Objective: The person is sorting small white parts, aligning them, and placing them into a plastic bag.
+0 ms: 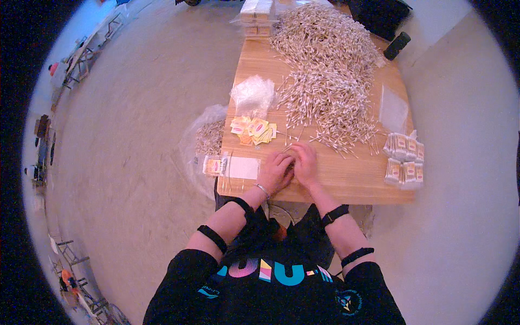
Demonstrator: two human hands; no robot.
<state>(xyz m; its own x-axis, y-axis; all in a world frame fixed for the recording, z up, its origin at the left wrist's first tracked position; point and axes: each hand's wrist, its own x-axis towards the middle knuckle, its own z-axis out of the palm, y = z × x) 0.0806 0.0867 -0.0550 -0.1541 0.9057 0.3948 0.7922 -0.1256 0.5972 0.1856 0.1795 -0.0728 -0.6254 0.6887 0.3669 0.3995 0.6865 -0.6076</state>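
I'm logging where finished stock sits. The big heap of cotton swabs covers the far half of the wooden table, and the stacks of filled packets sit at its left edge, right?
Not quite. The heap of cotton swabs does cover the far half of the wooden table, but the stacks of filled packets sit at its right edge, as the head view shows.

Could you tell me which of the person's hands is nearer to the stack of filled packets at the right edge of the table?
The right hand is nearer; the filled packets lie off to its right. The left hand sits beside it, farther from them.
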